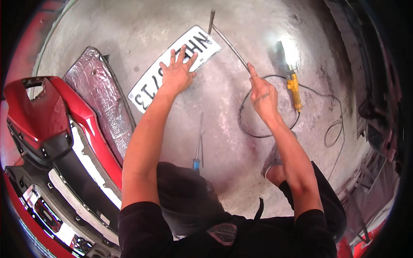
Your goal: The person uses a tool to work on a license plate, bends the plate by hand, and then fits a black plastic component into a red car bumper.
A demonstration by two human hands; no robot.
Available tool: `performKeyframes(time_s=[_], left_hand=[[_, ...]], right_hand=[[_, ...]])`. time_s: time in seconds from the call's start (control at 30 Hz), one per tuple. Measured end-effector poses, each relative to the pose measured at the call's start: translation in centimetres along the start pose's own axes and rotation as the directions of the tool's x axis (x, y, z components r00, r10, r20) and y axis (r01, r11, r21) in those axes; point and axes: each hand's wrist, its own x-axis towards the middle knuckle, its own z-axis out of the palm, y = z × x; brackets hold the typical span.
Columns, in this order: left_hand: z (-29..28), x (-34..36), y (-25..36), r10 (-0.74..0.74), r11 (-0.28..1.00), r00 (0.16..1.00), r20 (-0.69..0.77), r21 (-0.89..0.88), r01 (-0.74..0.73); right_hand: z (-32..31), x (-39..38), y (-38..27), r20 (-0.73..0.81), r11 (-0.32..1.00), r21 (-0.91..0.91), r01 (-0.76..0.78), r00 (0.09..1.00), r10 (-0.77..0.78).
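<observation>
Diagonally, the T-shaped rod (230,46) points forward-left, crossbar foremost.

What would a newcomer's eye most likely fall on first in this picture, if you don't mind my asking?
Probably the glaring lamp with its yellow handle, lying on the floor to the right of the right hand. Next might come the white number plate under the spread left hand, with the metal T-bar in the right hand beside it. The glossy red and black panels at the far left also stand out.
</observation>
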Motion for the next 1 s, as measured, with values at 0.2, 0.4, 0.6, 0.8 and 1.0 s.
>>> performKeyframes(time_s=[0.2,0.4,0.6,0.8,1.0], left_hand=[[-0.2,-0.1,0.1,-0.009,1.000,1.000,0.008,-0.002,0.009],[0.2,0.0,0.0,-0.007,1.000,0.998,-0.057,-0.027,0.005],[0.2,-0.3,0.0,-0.021,0.999,0.999,-0.044,-0.032,0.020],[0.1,-0.2,0.2,-0.032,0.999,0.999,-0.042,-0.035,0.031],[0.3,0.0,0.1,-0.026,1.000,0.999,-0.023,0.016,0.026]], right_hand=[[0.6,0.7,0.9,0.062,0.999,0.017,-0.046,0.997,0.044],[1.5,1.7,0.6,0.029,0.999,0.012,-0.035,0.999,0.034],[1.0,0.3,0.9,0.017,1.000,0.008,-0.022,1.000,0.022],[0.5,-2.6,1.7,0.001,0.998,-0.012,-0.066,0.998,0.066],[0.0,-2.6,1.2,0.029,0.997,0.008,-0.083,0.996,0.082]])
